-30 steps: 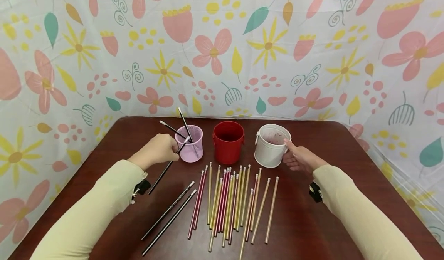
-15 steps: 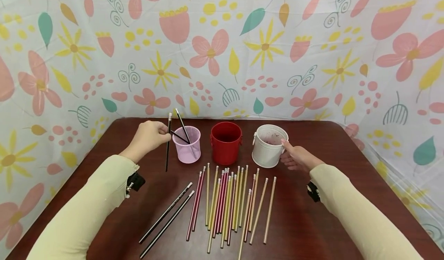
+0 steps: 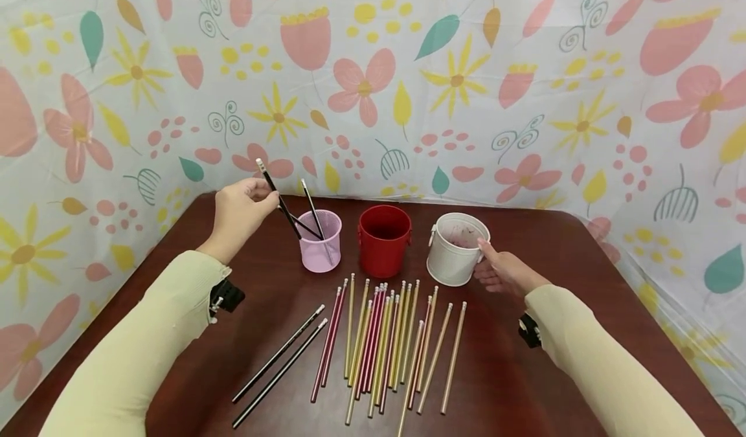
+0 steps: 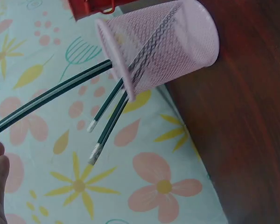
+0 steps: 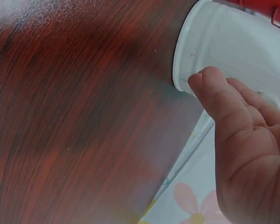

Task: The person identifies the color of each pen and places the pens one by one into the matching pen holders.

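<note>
My left hand point(image 3: 241, 213) pinches a black pencil point(image 3: 280, 202) below its white eraser end, above and left of the pink mesh cup point(image 3: 321, 254). That pencil slants down, and its lower end meets the cup's mouth in the left wrist view. Two other black pencils point(image 4: 109, 114) lean inside the cup, erasers up. My right hand point(image 3: 509, 270) is against the side of the white bucket point(image 3: 451, 265), with the thumb at its rim. In the right wrist view its fingers point(image 5: 214, 88) lie fairly straight along the bucket wall, not curled round it.
Between the cup and the white bucket stands a red bucket point(image 3: 383, 256). Several gold and dark red pencils point(image 3: 379, 346) lie in front of the containers. Two black pencils point(image 3: 280, 372) lie left of them on the brown table point(image 3: 513, 385). A floral cloth point(image 3: 361, 152) hangs behind.
My left hand has lifted the black pencil from low beside the cup, turned it eraser up, and brought its lower end to the cup's mouth. The right hand has stayed at the white bucket.
</note>
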Action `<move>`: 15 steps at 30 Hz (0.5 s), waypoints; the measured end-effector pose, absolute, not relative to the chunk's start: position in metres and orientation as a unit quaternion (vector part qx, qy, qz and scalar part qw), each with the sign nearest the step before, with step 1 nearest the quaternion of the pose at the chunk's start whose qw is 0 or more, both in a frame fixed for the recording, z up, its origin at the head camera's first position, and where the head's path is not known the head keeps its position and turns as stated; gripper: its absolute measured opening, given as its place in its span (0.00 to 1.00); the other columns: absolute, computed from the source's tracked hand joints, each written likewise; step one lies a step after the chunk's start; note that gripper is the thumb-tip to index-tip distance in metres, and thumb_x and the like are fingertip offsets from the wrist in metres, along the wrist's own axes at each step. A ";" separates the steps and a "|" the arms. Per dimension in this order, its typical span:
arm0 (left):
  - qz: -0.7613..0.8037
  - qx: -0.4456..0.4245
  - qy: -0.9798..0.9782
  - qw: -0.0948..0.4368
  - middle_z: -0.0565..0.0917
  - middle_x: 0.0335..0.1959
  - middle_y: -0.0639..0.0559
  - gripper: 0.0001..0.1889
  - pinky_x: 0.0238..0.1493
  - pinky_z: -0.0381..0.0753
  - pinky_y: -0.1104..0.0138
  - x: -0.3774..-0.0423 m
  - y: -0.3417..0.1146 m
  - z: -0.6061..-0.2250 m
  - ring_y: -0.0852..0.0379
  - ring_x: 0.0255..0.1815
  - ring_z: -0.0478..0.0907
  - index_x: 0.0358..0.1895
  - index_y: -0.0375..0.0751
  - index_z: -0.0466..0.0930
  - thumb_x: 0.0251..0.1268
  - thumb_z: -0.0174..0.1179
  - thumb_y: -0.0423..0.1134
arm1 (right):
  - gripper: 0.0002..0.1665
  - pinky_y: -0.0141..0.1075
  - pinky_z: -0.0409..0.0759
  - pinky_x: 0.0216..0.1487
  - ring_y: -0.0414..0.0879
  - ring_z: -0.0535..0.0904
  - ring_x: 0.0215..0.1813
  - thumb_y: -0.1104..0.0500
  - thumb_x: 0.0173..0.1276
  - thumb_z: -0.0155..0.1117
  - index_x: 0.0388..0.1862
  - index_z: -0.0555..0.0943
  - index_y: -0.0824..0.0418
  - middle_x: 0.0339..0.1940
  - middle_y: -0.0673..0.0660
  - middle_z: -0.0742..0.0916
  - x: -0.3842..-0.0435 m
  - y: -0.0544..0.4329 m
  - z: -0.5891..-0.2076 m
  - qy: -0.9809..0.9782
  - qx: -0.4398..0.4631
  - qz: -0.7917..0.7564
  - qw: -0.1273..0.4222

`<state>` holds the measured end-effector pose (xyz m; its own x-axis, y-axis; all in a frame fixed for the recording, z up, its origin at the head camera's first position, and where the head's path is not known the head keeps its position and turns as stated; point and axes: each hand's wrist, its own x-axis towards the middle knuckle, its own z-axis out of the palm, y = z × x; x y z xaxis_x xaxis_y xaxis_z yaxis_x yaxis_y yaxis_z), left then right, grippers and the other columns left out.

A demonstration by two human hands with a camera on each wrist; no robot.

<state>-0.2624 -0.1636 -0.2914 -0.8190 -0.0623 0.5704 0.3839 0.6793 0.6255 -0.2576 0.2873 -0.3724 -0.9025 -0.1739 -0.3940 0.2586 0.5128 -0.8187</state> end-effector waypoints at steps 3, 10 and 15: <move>-0.390 -0.091 -0.870 0.287 0.87 0.31 0.40 0.08 0.29 0.70 0.72 -0.262 -0.163 -0.289 0.47 0.34 0.82 0.34 0.32 0.84 0.55 0.59 0.33 | 0.55 0.55 0.72 0.58 0.71 0.67 0.63 0.34 0.74 0.21 0.60 0.61 0.89 0.61 0.82 0.69 -0.255 0.286 -0.374 0.837 0.031 -0.501 0.217; -0.395 -0.087 -0.870 0.281 0.86 0.31 0.39 0.07 0.30 0.70 0.71 -0.262 -0.161 -0.291 0.47 0.36 0.82 0.34 0.31 0.83 0.55 0.61 0.33 | 0.55 0.54 0.73 0.58 0.71 0.69 0.62 0.34 0.74 0.21 0.59 0.61 0.89 0.59 0.82 0.71 -0.254 0.285 -0.376 0.835 0.029 -0.507 0.211; -0.395 -0.088 -0.870 0.280 0.86 0.31 0.39 0.08 0.30 0.71 0.70 -0.263 -0.158 -0.294 0.46 0.35 0.82 0.34 0.31 0.83 0.54 0.61 0.33 | 0.55 0.54 0.72 0.58 0.70 0.69 0.62 0.33 0.74 0.21 0.59 0.61 0.88 0.60 0.82 0.71 -0.256 0.286 -0.374 0.835 0.026 -0.507 0.211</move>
